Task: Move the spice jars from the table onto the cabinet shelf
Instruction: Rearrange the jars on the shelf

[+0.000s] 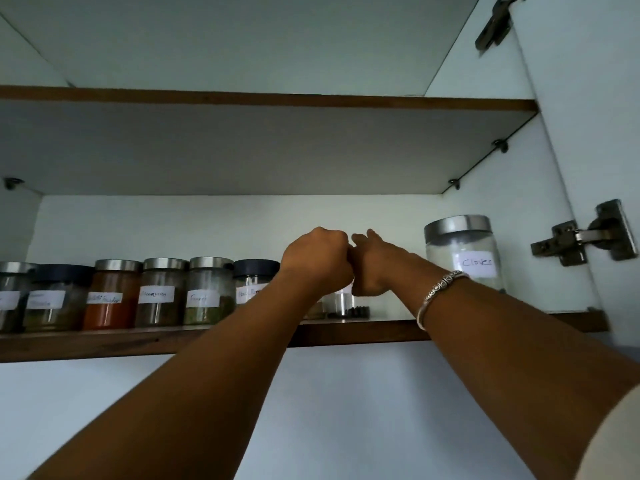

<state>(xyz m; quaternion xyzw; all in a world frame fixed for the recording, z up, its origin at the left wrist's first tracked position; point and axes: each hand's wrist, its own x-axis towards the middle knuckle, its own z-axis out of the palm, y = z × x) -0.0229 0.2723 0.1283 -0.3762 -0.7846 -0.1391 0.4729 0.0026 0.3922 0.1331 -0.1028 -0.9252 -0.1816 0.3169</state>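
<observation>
Both of my hands are up at the cabinet shelf (381, 332), pressed together around a clear jar (341, 303). The left hand (315, 261) is curled like a fist over the jar's top, and the right hand (372, 265) wraps its side. Only the lower glass shows beneath them, with something dark at the bottom. The jar's base is down at shelf level, in the gap between the row of labelled jars (157, 292) on the left and the large jar marked Cloves (464, 258) on the right. I cannot see its lid or label. The row runs along the front edge, steel and dark lids side by side. A silver bracelet (438, 292) circles my right wrist.
</observation>
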